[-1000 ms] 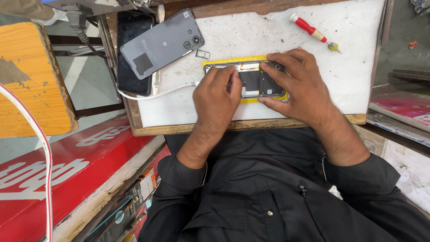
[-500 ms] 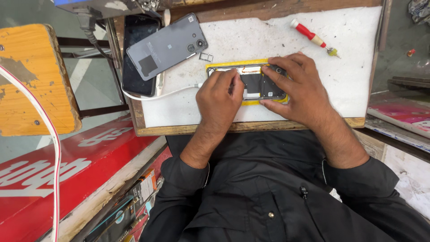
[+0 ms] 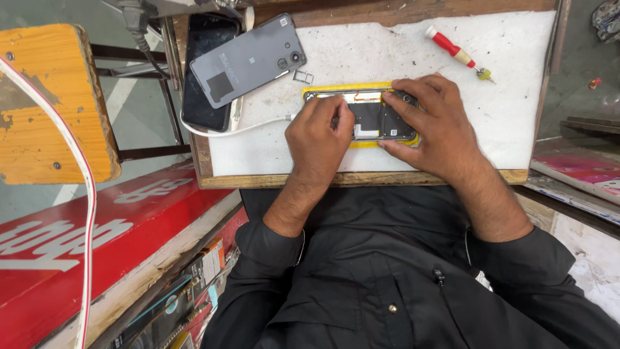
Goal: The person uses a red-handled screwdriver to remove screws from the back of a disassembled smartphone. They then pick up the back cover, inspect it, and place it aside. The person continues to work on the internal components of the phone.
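Between the two hands lay an opened smartphone (image 3: pixel 374 119), back cover off, its dark inner plate and yellow-edged frame facing up on the white tabletop (image 3: pixel 387 45). And the left hand (image 3: pixel 320 139) was down on the phone's near-left end, fingers curled, fingertips pressed onto the inner plate; whether it pinched a small tool I could not tell. Over on the other side, the right hand (image 3: pixel 439 132) clamped the phone's far end, thumb along the near edge and fingers (image 3: pixel 403 90) arched over the top edge by the camera corner, pinning the body flat.

Just beyond the left hand's knuckles sat a small metal SIM tray (image 3: pixel 303 77), apart from the phone. Farther out, up and to the left of that hand, a grey back cover (image 3: pixel 248 61) rested tilted on top of a black phone (image 3: pixel 203 77) at the tabletop's corner. A white cable (image 3: pixel 239 128) curved from under that pair toward the left hand's thumb side, meeting the opened phone's end.

Beyond the right hand's fingers, well apart, a red-handled screwdriver (image 3: pixel 452 50) lay slanted on the white surface. Off to the left hand's outer side stood an orange wooden stool (image 3: pixel 45 97), and nearer the person's lap, a red signboard (image 3: pixel 97 226).
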